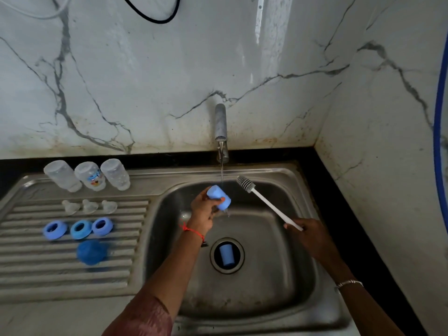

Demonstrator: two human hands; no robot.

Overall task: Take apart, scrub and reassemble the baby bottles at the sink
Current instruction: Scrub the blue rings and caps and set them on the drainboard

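water from the steel tap (221, 132) runs onto the light-blue plastic bottle cap (219, 197), gripped by the left hand (203, 210) over the steel sink (271, 282). the cap's long axis tilts, closed end up-left. the right hand (309, 235) grips the white-handled grey bottle brush (266, 201); its head lies just right of the cap, apart from it, bristles pointing up-left.

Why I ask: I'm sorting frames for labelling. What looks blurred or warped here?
Head view: the dark blue domed cap on the ribbed steel drainboard is smeared; wide-angle distortion bends the black counter strip; a glare streak marks the white marble wall.
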